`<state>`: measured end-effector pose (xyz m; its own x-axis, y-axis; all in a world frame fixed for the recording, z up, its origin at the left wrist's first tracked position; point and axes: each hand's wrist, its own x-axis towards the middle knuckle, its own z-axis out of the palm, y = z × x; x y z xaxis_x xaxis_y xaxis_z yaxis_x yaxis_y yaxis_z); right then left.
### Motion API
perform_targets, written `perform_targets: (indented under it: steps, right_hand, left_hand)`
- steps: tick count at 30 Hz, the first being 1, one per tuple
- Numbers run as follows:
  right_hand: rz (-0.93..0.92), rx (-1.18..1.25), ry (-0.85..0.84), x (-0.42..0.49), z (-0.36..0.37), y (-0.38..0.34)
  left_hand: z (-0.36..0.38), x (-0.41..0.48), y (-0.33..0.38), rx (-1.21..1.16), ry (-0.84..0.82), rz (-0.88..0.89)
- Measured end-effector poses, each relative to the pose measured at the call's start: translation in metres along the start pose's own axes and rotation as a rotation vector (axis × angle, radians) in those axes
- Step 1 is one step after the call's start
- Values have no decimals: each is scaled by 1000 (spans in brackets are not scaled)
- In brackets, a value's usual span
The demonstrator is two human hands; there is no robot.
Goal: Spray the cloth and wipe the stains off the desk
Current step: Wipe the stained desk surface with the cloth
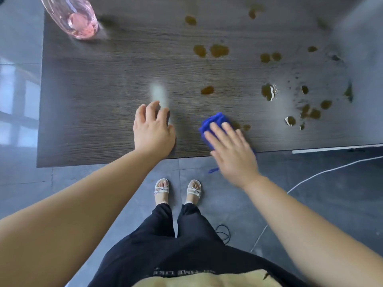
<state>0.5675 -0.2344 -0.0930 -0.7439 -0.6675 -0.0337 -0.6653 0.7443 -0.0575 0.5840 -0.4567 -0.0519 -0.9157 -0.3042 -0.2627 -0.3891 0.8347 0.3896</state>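
The desk [103, 90] is dark wood. The blue cloth [215, 121] lies folded on the desk, close to the desk's near edge and a bit to the right of the desk's middle. The right hand [234, 154] lies flat on top of the cloth. Its fingers [215, 131] are straight and spread, and they press down on the cloth without curling round it. The far end of the cloth sticks out past the fingertips. A bit of blue also hangs down under the hand, off the desk's near edge.

The left hand [153, 131] is on the desk too, near the near edge and about in the desk's middle. It is well apart from the cloth and does not touch it. Its fingers bend a little beside a pale blurry thing [159, 96] that stands on the desk just past them. The blur hides whether the hand grips that thing or only touches it.

Brown stains [219, 50] dot the right half of the desk. Two small ones [246, 127] sit just beside the cloth. The rest are farther back and toward the desk's right end.

A pink bottle [76, 19] stands at the desk's far left corner. A white cable [331, 168] runs along the floor below the desk's right end.
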Motion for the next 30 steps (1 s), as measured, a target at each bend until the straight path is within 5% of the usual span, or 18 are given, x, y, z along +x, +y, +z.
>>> perform_targets:
  steps: [5,9,12,16,19,25,27,30]
  right_hand:
    - [454,64,71,43,3,-2]
    - [115,59,43,38,3,-42]
    - [-134,14,4,7,-2,3]
    - [154,42,16,23,-2,47]
    - [390,95,50,57,4,7]
    - [-216,64,-41,12,-1,9]
    - [-222,56,-51,9,-3,36]
    - [50,92,-44,46,-8,52]
  left_hand:
    - [5,1,14,189,-170,-7]
    - [0,7,18,305,-257,4]
    - [-5,11,22,369,-307,18]
    - [-5,14,23,400,-339,0]
    - [-5,13,25,400,-354,-9]
    - [-5,14,28,401,-359,-26]
    - [-6,14,27,399,-364,-26]
    - [-7,14,27,395,-373,-27]
